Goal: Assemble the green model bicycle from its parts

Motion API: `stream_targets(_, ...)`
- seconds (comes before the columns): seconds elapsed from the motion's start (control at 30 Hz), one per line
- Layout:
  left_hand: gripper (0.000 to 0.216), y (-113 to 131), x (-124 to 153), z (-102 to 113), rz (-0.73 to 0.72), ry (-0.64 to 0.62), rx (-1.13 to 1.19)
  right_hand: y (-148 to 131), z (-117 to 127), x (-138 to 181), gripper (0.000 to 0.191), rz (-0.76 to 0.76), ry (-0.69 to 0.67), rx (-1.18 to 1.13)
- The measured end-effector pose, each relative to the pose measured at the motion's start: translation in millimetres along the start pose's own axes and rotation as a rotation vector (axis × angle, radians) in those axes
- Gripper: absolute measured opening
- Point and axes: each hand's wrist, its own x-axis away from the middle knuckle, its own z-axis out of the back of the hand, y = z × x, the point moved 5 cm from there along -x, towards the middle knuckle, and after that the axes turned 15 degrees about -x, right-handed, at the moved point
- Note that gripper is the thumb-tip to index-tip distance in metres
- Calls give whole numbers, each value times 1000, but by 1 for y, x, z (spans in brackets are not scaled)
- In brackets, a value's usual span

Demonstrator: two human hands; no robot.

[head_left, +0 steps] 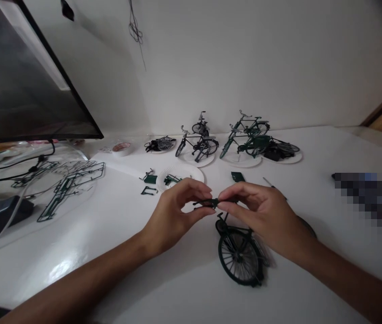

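Between my two hands is a small dark plastic bicycle part [213, 203], pinched from both sides just above the table. My left hand [177, 209] grips its left end with thumb and fingertips. The fingers of my right hand [256, 204] close on its other end and hide much of it, so its exact kind is unclear. Below the right hand lies a partly built model bicycle [240, 256] with a spoked wheel and dark green frame. Part of another wheel [307, 226] shows behind my right wrist.
Finished model bicycles [197, 146] stand at the back on paper plates. A nearer paper plate [195, 172] holds green parts. Left are part sprues [65, 189], cables, a black adapter [2, 218] and a monitor [32, 67]. A thin tool [271, 184] lies behind my right hand.
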Motion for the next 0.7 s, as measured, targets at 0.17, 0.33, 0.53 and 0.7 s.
stream_targets(0.17, 19, -11, -4, -2, 213, -81, 288, -5, 0, 2, 13, 110, 39, 124)
stream_targets(0.33, 19, -16, -3, -6, 310, -145, 420, -11, -3, 5, 5, 279, 45, 169)
stream_targets(0.53, 18, -17, -2, -8, 343, -96, 476, -10, -2, 5, 6, 330, 55, 169)
stream_targets(0.7, 15, -16, -1, -9, 378, -75, 521, -12, -1, 4, 4, 273, 59, 166)
